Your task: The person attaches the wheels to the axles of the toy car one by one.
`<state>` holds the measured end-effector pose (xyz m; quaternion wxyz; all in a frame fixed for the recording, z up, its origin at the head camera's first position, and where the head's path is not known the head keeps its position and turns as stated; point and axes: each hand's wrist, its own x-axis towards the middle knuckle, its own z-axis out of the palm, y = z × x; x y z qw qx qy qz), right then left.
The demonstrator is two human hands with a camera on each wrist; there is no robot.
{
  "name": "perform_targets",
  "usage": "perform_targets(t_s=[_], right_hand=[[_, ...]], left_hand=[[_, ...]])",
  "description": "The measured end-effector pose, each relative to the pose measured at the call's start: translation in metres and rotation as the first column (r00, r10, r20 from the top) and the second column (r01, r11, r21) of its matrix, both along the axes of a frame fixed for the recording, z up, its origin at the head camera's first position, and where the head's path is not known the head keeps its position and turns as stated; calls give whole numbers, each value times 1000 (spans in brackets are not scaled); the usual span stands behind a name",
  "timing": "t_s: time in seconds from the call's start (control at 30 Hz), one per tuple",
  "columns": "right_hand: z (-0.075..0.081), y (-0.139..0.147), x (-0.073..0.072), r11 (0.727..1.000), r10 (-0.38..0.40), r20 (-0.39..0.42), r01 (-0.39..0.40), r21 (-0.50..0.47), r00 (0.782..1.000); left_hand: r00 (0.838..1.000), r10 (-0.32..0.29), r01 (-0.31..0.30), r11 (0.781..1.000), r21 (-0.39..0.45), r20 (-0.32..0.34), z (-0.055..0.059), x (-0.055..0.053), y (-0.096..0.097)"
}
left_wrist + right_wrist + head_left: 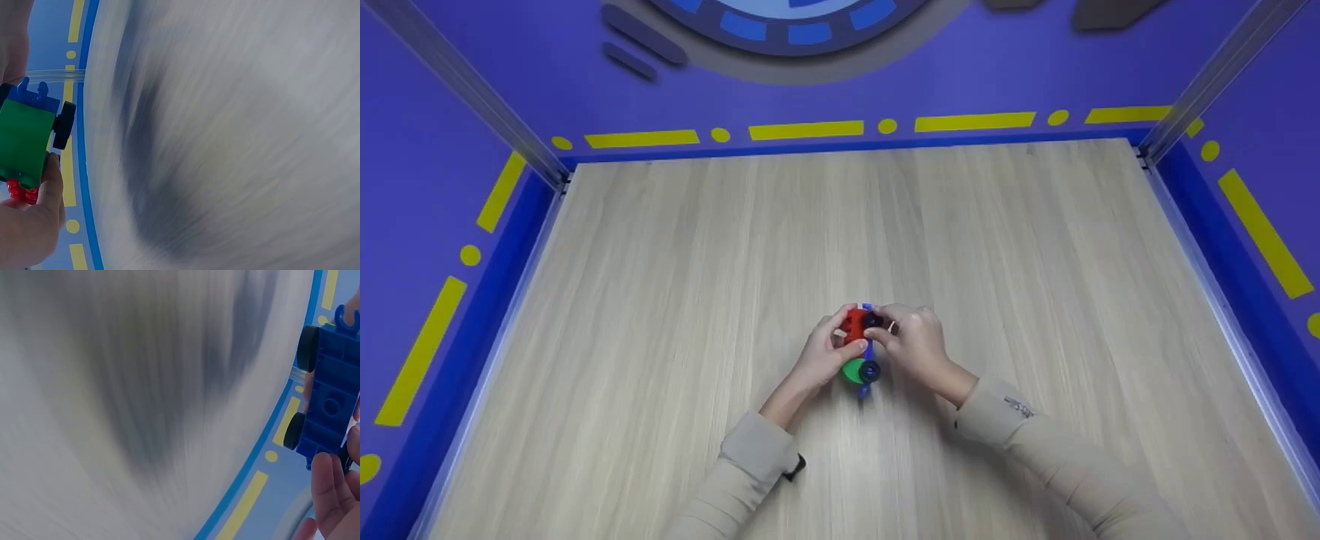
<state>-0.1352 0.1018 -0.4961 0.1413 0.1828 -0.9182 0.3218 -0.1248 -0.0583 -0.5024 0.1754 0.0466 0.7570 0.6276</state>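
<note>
Both hands hold a toy train car turned on its side, with a blue chassis (332,391), black wheels (870,372) and a hook at its end. On the chassis sit a green block (25,138) and a red block (853,325). My left hand (819,356) grips the car from the left, with fingers and thumb around the red block. From the right, my right hand (919,345) pinches the car by a black wheel at its far end. The blue underside faces the right hand. Fingers partly hide the red block.
A wood-grain table (735,247) lies beneath the hands, with shadows on it. Purple walls (840,97) with yellow markings stand at the back and both sides. Metal posts (487,90) rise at the back corners.
</note>
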Motion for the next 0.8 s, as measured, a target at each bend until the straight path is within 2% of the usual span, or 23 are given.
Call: perform_targets(t_s=[0.1, 0.13, 0.37, 0.67, 0.8], right_hand=[[1, 0, 0, 1000, -9, 49, 10, -7, 999], [1, -1, 0, 1000, -11, 60, 12, -11, 998], [1, 0, 0, 999, -4, 97, 8, -40, 995], [-1, 2, 0, 999, 40, 86, -38, -22, 995], [-2, 3, -1, 998, 70, 87, -70, -5, 994]], left_hand=[[1000, -2, 2, 1000, -11, 3, -1, 0, 0], [1000, -1, 1, 1000, -17, -1, -4, -1, 0], [999, 5, -7, 999, -40, -31, -7, -1, 1], [999, -10, 11, 999, -45, 32, -9, -1, 0], [999, -26, 27, 999, -45, 35, -10, 0, -1]])
